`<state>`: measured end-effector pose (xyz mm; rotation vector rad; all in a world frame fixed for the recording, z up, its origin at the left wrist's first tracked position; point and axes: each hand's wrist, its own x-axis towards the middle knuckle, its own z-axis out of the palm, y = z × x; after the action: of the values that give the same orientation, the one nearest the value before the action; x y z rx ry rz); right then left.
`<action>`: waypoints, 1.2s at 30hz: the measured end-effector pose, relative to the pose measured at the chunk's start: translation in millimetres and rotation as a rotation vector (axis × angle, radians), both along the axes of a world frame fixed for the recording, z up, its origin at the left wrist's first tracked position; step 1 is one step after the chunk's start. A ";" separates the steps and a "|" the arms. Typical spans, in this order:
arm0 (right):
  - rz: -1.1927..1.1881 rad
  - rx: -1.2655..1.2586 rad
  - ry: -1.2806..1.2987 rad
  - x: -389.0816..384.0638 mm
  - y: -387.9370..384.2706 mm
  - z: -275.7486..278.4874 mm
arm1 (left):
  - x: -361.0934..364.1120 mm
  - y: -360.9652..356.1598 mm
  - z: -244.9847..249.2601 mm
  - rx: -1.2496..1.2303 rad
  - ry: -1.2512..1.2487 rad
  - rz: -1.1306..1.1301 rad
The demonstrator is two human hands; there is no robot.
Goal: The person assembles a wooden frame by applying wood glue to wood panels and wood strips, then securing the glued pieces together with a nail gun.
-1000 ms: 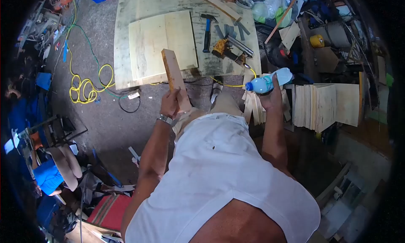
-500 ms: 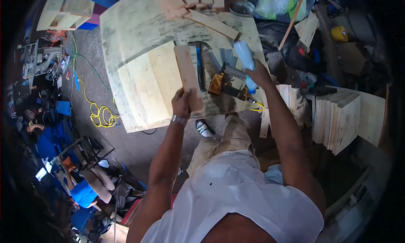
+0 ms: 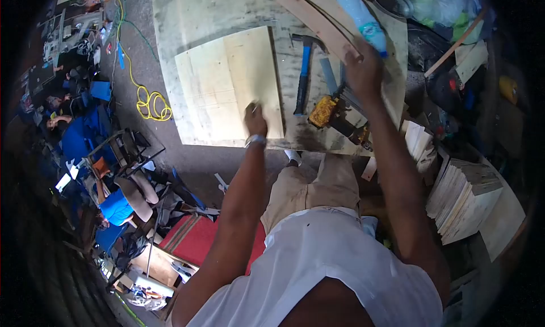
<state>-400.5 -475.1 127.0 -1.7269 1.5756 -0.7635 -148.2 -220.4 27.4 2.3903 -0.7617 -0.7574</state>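
My right hand [image 3: 364,71] is closed on the near end of a thin wooden strip [image 3: 318,24], which slants up and left over the worktable. Just beyond those fingers, a clear plastic bottle [image 3: 363,20] with a blue cap lies at a slant. My left hand [image 3: 255,121], a little blurred, is curled above the pale plywood panel [image 3: 210,83]; a small light bit shows at its fingertips, too small to name. Between the hands lie a blue-handled hammer [image 3: 304,71] and a yellow-and-black nail gun [image 3: 332,117]. Grey metal strips [image 3: 327,74] lie by the nail gun.
The worktable [image 3: 170,9] is a stained wooden board. A metal bowl [image 3: 392,2] sits at its far right. Stacked wood pieces [image 3: 462,196] stand on the right. A yellow hose [image 3: 152,104] coils on the floor at left, and a person in blue [image 3: 118,205] is lower left.
My left hand has left the wooden strip along the panel's right edge and moved over the panel. My right hand has let go of the bottle and now grips a wooden strip. The view has shifted.
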 end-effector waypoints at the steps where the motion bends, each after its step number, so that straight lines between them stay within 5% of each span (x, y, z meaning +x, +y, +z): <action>1: 0.071 0.007 -0.071 12.4 32.9 7.7 | 36.8 63.6 -26.5 0.041 -0.075 -0.078; 3: 0.211 0.164 -0.107 39.5 104.1 17.4 | 93.1 137.6 -13.1 0.639 -0.319 -0.320; 6: 0.263 0.507 -0.117 70.7 205.0 -31.1 | 164.8 214.8 -9.0 0.919 -0.500 -0.295; 9: 0.277 0.648 -0.059 91.0 264.9 -72.4 | 216.9 221.1 5.8 0.627 -0.465 0.005; 11: 0.273 0.720 -0.118 99.1 275.3 -96.4 | 261.2 236.9 -17.4 0.502 -0.723 -0.499; 13: 0.133 0.746 -0.255 111.7 291.9 -120.9 | 262.3 193.4 -14.6 0.453 -0.268 0.072; 15: -0.013 0.621 -0.286 127.6 292.7 -105.6 | 296.3 202.9 -55.8 0.384 -0.179 -0.071; 17: -0.095 0.650 -0.219 139.6 317.3 -184.6 | 299.3 209.9 -70.5 0.249 -0.119 -0.097; 19: -0.028 0.738 0.059 134.1 278.4 -71.9 | 297.2 206.6 -68.2 0.201 -0.022 0.081; 23: -0.075 0.763 -0.061 123.8 278.3 -76.8 | 297.8 209.4 -52.1 0.406 -0.057 -0.013; 24: -0.031 0.742 -0.122 113.8 277.8 -72.2 | 283.6 199.6 -30.1 0.387 0.113 0.230; 25: 0.014 0.726 -0.185 103.5 279.9 -67.4 | 284.4 207.4 -28.3 0.315 -0.139 -0.015; 27: 0.027 0.870 -0.338 81.4 291.7 -52.9 | 256.0 192.1 14.2 0.325 -0.111 0.078; 30: 0.090 0.894 -0.445 29.8 340.7 -56.5 | 212.0 182.9 6.5 -0.028 -0.459 -0.141; 33: 0.201 0.665 0.038 -53.5 422.4 -83.3 | 104.8 139.9 10.0 -0.086 -0.177 -0.378; 36: -0.016 0.832 0.224 -164.8 520.6 -135.3 | -20.0 102.1 35.8 0.019 -0.151 -0.650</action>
<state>-565.3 45.5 -8.3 -1.1922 1.7096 0.1129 -168.2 -118.3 63.1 2.2327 -1.6399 -0.8258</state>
